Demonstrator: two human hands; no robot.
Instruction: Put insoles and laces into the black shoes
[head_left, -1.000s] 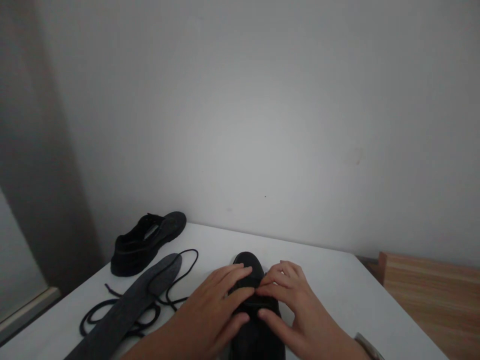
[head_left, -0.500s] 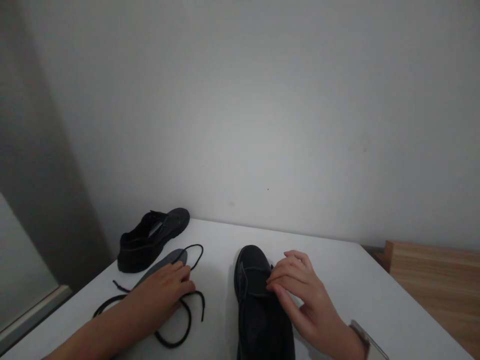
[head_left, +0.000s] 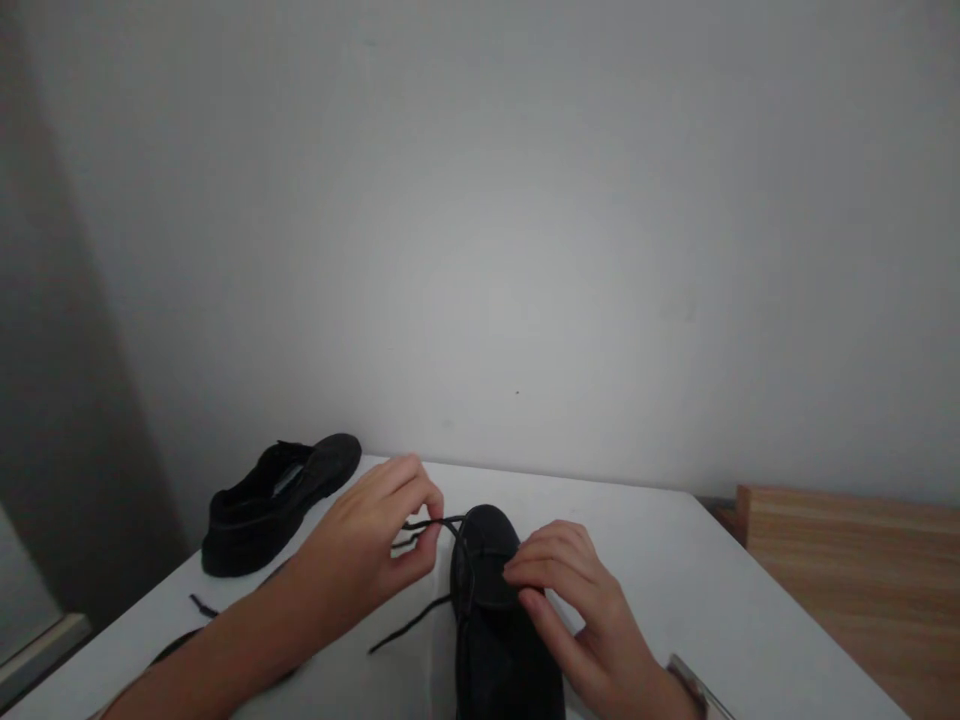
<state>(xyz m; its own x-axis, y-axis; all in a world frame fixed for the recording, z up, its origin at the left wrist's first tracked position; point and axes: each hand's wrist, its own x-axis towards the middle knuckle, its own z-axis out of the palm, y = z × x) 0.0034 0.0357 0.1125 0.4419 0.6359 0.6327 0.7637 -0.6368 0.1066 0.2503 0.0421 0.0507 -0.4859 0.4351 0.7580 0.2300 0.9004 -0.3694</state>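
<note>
My left hand pinches a black shoelace between thumb and fingertips, just left of the near black shoe. From the pinch, the lace loops over the shoe's toe area, and a loose end hangs to the left above the table. My right hand has its thumb and fingers closed at the right edge of that shoe's opening, by the tongue. The shoe lies sole down, toe pointing away from me. My left forearm mostly hides a grey insole and more of a black lace.
A second black shoe stands at the back left of the white table, near the wall. A wood-grain panel is to the right, beyond the table's edge. A pale ledge lies at the far left.
My left hand has lifted a shoelace from beside the insole and carried it right to the near shoe. My right hand has stayed at the shoe's edge. The view has shifted slightly.
</note>
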